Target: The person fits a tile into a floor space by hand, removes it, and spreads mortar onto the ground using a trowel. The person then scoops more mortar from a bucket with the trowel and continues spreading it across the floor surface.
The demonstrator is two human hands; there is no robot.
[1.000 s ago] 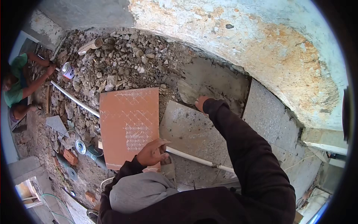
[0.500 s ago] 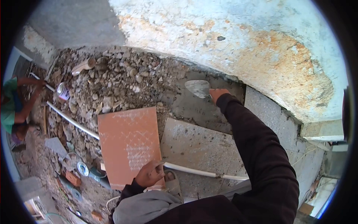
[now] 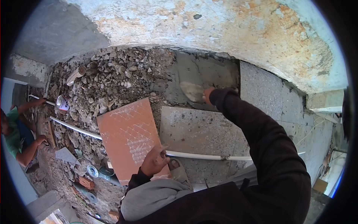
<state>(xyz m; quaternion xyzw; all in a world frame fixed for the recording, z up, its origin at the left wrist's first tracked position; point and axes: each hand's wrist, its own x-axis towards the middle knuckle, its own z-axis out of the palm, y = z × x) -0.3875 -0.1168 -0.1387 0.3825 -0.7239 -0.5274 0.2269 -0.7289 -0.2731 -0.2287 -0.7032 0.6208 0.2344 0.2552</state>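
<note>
My right hand point(image 3: 208, 95) grips a trowel point(image 3: 192, 91), its blade flat on the wet grey mortar point(image 3: 212, 71) beside the wall. The trowel's handle is hidden inside my fist. My left hand point(image 3: 154, 160) hovers at the near edge of a large orange-brown tile point(image 3: 126, 130) with a whitish grid on its face. Its fingers are loosely bent and apart, with nothing visible in them. Laid grey speckled tiles point(image 3: 197, 127) border the mortar on the near side and the right.
White pipe point(image 3: 194, 155) crosses the tiles by my foot. Rubble point(image 3: 115, 74) covers the ground to the left, with a paint can point(image 3: 62, 103) on it. Angle grinders point(image 3: 93, 171) and a brick point(image 3: 87, 183) lie lower left. Another person point(image 3: 18, 130) crouches at the far left, holding a pipe.
My right hand has drawn the trowel nearer to me across the mortar, toward the laid tile's edge. The other person's arm has shifted down. My view has also moved slightly.
</note>
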